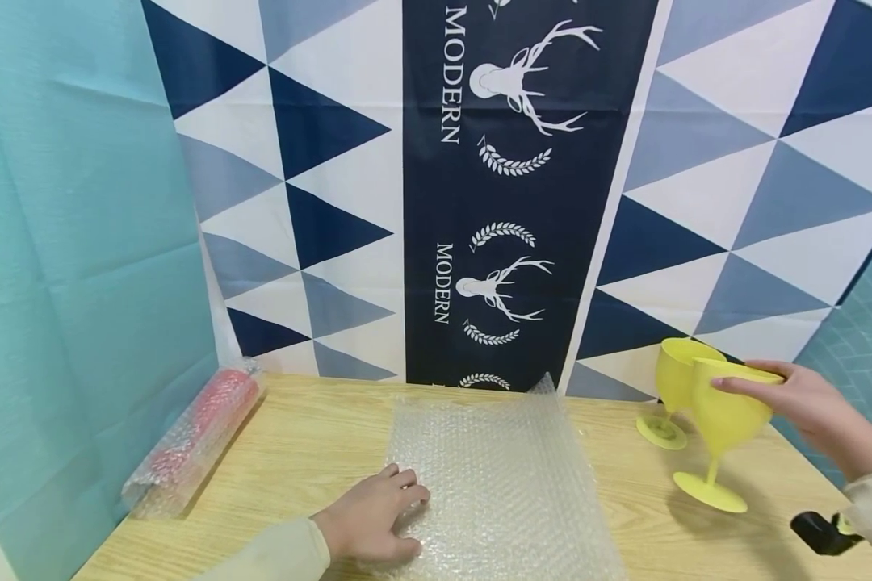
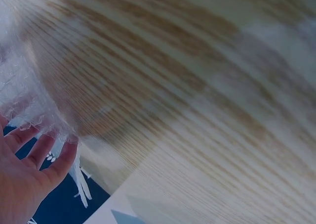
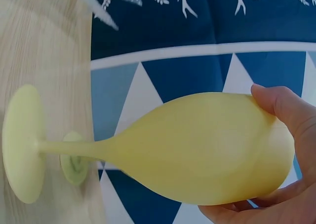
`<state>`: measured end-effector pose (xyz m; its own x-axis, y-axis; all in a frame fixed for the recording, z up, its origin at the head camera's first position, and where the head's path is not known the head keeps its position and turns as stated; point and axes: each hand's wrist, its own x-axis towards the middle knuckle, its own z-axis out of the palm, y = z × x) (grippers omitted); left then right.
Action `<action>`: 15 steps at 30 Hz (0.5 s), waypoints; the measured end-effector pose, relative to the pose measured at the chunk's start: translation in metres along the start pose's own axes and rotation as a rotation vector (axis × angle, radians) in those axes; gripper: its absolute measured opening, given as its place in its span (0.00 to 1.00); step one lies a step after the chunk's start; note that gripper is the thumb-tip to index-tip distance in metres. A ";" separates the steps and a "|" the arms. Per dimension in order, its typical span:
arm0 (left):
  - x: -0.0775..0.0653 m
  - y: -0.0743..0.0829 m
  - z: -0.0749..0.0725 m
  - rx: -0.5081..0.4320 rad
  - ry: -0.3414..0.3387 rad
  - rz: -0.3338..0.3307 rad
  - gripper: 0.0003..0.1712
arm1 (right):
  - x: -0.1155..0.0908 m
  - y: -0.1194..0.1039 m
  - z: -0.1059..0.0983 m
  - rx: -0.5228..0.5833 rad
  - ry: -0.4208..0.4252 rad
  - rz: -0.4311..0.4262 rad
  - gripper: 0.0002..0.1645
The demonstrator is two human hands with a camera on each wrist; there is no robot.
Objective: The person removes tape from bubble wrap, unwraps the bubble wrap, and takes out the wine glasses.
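Observation:
My right hand (image 1: 807, 403) grips a yellow goblet (image 1: 730, 411) around its bowl near the rim, thumb on one side and fingers on the other. The goblet is upright, its foot close over the table with a shadow beside it. A second yellow goblet (image 1: 676, 371) stands behind it, partly hidden in the head view. My left hand (image 1: 374, 516) rests at the left edge of a flat sheet of bubble wrap (image 1: 501, 476), fingers loosely bent. In the left wrist view, the fingertips (image 2: 66, 152) touch the wrap's edge.
A red item rolled in bubble wrap (image 1: 199, 436) lies at the table's left side. Behind the wooden table (image 1: 291, 452) hangs a patterned cloth (image 1: 349, 202), with a teal curtain (image 1: 80, 242) on the left. One far corner of the sheet curls up against the cloth.

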<state>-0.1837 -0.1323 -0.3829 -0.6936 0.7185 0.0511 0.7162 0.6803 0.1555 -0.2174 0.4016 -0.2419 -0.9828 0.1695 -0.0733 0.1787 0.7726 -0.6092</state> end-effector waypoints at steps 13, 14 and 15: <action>-0.001 0.001 0.000 -0.028 0.007 0.004 0.30 | -0.003 0.032 0.005 -0.012 0.144 0.116 0.66; -0.001 0.001 0.000 -0.033 0.006 0.000 0.30 | -0.004 0.033 0.008 -0.007 0.158 0.121 0.66; -0.001 0.001 0.000 -0.036 0.007 -0.002 0.30 | -0.005 0.034 0.010 -0.003 0.173 0.122 0.65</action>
<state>-0.1821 -0.1325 -0.3827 -0.6959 0.7158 0.0572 0.7114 0.6763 0.1913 -0.2070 0.4214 -0.2701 -0.9312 0.3643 -0.0100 0.2965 0.7414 -0.6020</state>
